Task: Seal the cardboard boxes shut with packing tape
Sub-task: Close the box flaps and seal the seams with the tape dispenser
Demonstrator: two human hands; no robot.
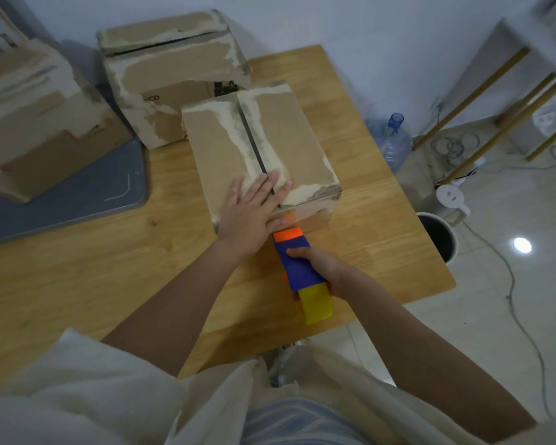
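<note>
Pressing scuffed cardboard box; flat left hand

Dim, soft light; lamp glare on floor tiles; edges bend, blur

Single head-worn wide-angle view, looking steeply down and forward, close above the light wooden counter near a wall.

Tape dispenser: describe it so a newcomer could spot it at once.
Find the wooden table, then the box nearest the person. At that box's near end, the right hand grips the tape dispenser. It alone is brightly coloured: orange, blue and yellow.
</note>
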